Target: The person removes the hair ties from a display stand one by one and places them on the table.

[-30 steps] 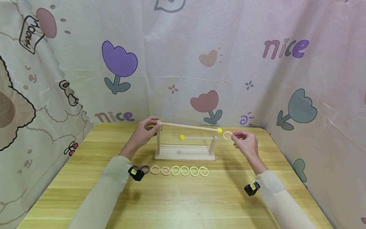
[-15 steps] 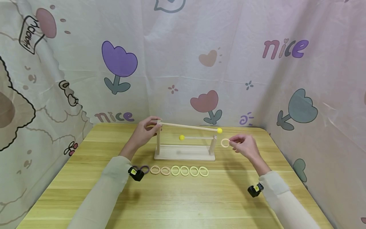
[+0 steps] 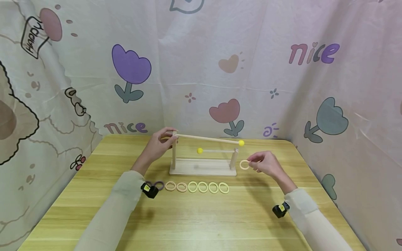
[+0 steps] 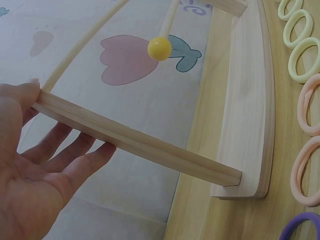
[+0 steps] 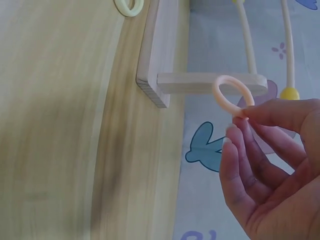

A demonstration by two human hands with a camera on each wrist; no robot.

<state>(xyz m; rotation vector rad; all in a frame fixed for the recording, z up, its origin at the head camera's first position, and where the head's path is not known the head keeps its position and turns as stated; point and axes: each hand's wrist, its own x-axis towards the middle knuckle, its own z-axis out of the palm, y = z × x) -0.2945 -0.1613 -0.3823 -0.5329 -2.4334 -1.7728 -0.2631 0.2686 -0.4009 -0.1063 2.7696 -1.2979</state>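
A wooden rack (image 3: 202,170) stands on the table, its two posts each bearing a rod with a yellow ball at the tip. My left hand (image 3: 158,144) grips the top of the tall left post (image 4: 135,135), thumb on one side and fingers on the other. Between thumb and fingertip, my right hand (image 3: 267,164) pinches a pale peach ring (image 5: 216,92). That ring is in the air, right of the short post (image 3: 233,159) and below the upper rod's yellow ball (image 3: 241,143). Neither rod has a ring on it.
In front of the rack lies a row of rings: yellow ones (image 3: 202,192) to the right, peach ones (image 3: 170,190) in the middle, purple ones (image 3: 163,187) at the left, partly hidden by the left wrist camera (image 3: 149,190). A printed curtain (image 3: 188,69) hangs behind the table.
My right hand has come down and slightly left with the ring, from beside the upper rod's ball to beside the short post. The left hand and rack have stayed put.
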